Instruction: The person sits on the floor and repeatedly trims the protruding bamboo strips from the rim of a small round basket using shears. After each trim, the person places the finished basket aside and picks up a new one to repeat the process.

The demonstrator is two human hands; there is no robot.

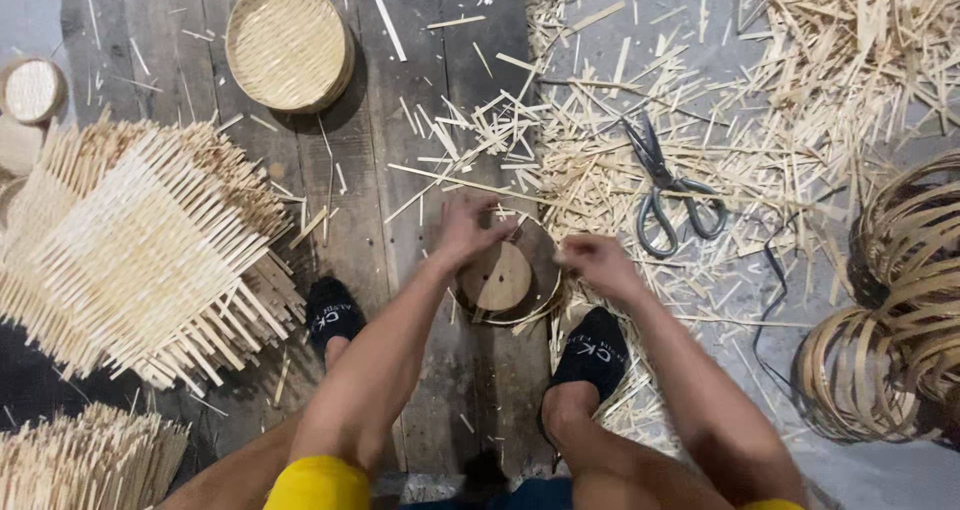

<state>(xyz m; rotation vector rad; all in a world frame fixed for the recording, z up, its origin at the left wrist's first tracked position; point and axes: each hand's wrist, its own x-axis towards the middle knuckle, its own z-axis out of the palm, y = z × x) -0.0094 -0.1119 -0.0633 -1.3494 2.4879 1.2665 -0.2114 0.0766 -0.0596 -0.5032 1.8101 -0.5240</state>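
Observation:
My left hand (466, 232) rests on the far left rim of a small round bamboo ring with a wooden disc inside it (500, 278), fingers curled over the rim. My right hand (592, 260) grips the ring's right edge with closed fingers. The ring lies on dark wooden planks (400, 170) between my two feet in black socks (332, 310).
Scissors (668, 192) lie among bamboo offcuts to the right. A finished round woven tray (288, 44) sits at the far left. Stacks of square woven mats (130, 240) fill the left side. Coils of bamboo strip (900, 310) stand at the right.

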